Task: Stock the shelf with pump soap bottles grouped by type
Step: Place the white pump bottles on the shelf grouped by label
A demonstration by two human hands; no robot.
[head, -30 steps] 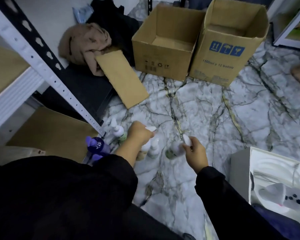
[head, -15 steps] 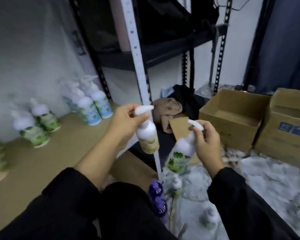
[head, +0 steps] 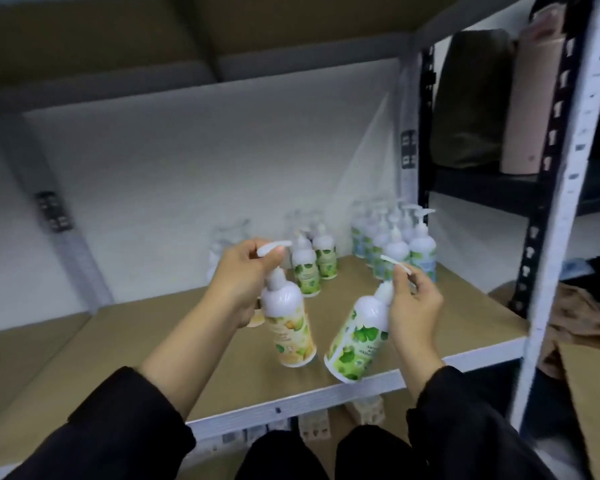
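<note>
So you've got the shelf (head: 125, 344) right in front of you, brown board with a white front rail, white wall behind it and another board overhead. A white upright (head: 568, 188) runs down the right side, and past it there's a black rack (head: 482, 188) with a dark bundle (head: 471, 102) and a pinkish roll (head: 530, 109) sitting on it.

Both your arms are in black sleeves, reaching over the front edge of the shelf. Your left hand (head: 243, 282) has its fingers curled round the pump neck of the yellow bottle (head: 288, 323), which hangs close to upright over the board, base just above it or maybe touching, can't tell. Your right hand (head: 413, 303) pinches the pump neck of the green bottle (head: 357, 337), and that one's tilted hard, base swung toward the left and out over the front rail. The two bottles are just beside each other, bases nearly meeting.

Further back on the shelf, the blue group (head: 395, 247) stands packed together in the right rear corner. Left of it there's the green group (head: 314, 268), a few bottles with leaf labels, upright. Something pale sits behind your left hand too, but it's too blurred to make out.

Under the shelf edge, a few small pale packs (head: 368, 408) peek out.
</note>
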